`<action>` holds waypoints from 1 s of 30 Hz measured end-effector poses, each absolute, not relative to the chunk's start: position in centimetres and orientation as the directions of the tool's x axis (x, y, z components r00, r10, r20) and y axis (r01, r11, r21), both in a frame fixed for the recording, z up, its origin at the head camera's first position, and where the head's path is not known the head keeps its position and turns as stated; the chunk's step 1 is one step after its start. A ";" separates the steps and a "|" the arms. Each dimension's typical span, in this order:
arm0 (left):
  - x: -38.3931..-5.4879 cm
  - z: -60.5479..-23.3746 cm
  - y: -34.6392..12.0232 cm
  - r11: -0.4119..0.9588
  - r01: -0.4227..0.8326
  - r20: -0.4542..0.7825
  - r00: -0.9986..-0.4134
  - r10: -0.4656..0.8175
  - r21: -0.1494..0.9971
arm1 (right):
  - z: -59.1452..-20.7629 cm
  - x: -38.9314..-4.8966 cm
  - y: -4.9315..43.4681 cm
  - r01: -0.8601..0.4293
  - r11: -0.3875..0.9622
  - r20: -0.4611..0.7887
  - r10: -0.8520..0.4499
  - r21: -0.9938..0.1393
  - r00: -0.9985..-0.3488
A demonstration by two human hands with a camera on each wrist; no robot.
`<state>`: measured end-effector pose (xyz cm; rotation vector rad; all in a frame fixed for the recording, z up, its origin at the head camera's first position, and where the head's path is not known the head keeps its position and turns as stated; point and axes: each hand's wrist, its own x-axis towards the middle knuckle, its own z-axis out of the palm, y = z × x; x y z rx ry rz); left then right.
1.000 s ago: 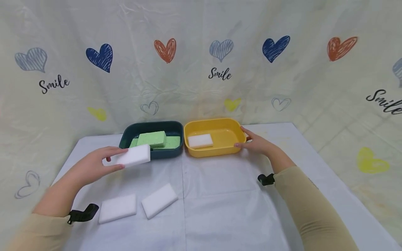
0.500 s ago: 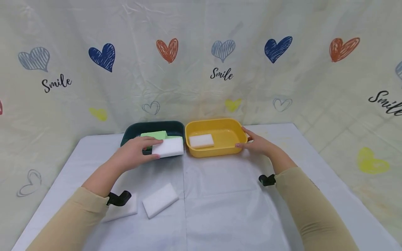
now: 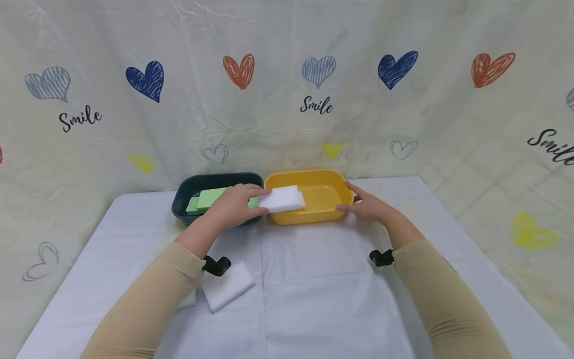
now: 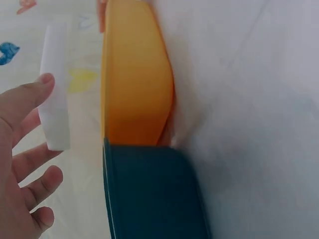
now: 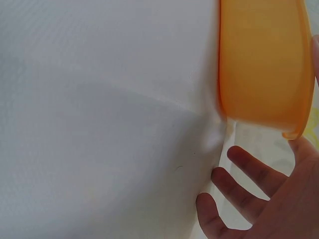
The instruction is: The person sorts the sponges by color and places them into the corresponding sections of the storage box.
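Observation:
My left hand (image 3: 235, 205) pinches a white sponge block (image 3: 278, 199) between thumb and fingers. It is over the left end of the yellow tray (image 3: 309, 218). In the left wrist view the white sponge stands above the tray's rim, beside the yellow wall (image 4: 139, 74). Another white sponge (image 3: 302, 201) lies inside the tray, mostly hidden behind the held one. At the tray's right end, my right hand (image 3: 367, 204) grips the rim with thumb and index finger, while the other fingers (image 5: 244, 199) stay off it in the right wrist view.
A dark green tray (image 3: 181, 192) adjoins the yellow one on its left, with green sponges (image 3: 208, 198) in it, partly behind my left hand. Two white sponges, a near one (image 3: 228, 288) and one mostly under my sleeve (image 3: 188, 300), lie on the white-covered table (image 3: 323, 294).
My left hand has carried the white sponge rightward, from in front of the dark green tray, across it, to over the yellow tray. The right hand keeps its hold on the yellow tray.

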<state>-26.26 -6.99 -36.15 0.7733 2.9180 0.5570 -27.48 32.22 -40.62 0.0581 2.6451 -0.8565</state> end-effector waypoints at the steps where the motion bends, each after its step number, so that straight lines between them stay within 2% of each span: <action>1: -26.6 -36.3 -6.4 0.809 0.463 0.022 -0.872 0.489 0.362 | -40.6 -27.5 32.3 0.145 0.816 -0.347 -0.072 -0.559 -0.935; 12: -29.0 -37.2 0.1 0.813 0.441 -0.010 -0.877 0.481 0.380 | -40.4 -27.3 32.1 0.183 0.807 -0.369 -0.046 -0.562 -0.928; 17: -29.8 -37.6 2.3 0.810 0.403 -0.059 -0.881 0.469 0.427 | -40.2 -27.2 32.1 0.171 0.797 -0.364 -0.065 -0.580 -0.929; 30: -31.5 -38.5 5.7 0.850 0.317 -0.164 -0.895 0.415 0.420 | -40.4 -27.2 32.3 0.166 0.791 -0.351 -0.065 -0.589 -0.934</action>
